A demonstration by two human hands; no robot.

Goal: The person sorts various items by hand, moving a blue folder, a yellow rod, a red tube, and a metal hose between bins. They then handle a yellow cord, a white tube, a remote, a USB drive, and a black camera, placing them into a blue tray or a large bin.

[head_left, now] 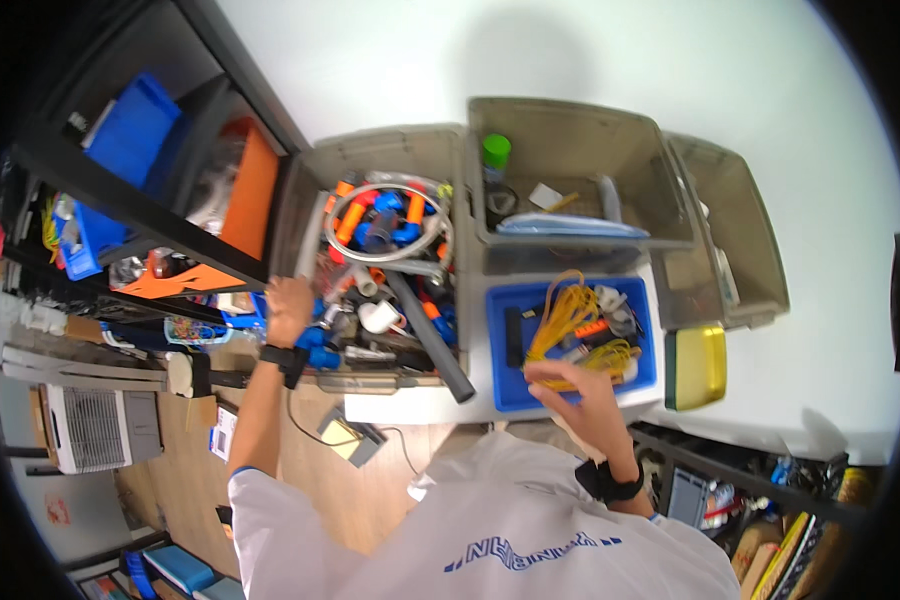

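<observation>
My left hand (288, 312) is closed at the left rim of a grey plastic bin (400, 380); its fingertips are partly hidden. Inside that bin lie blue and orange pipe fittings (410, 212), a coiled silvery hose (332, 222) and a dark grey pipe (432, 338) that sticks out over the front edge. My right hand (592, 408) hovers over the front right of a blue tray (510, 398), thumb and fingers apart. Just beyond its fingertips is a bundle of yellow cable (568, 318), among dark and white small parts. Whether the fingertips touch the cable, I cannot tell.
Behind the blue tray stands a second grey bin (570, 255) with a green-capped can (496, 150). Another grey bin (750, 220) and a yellow tray (698, 368) are to the right. A black-framed shelf (170, 215) with blue and orange boxes rises close on the left.
</observation>
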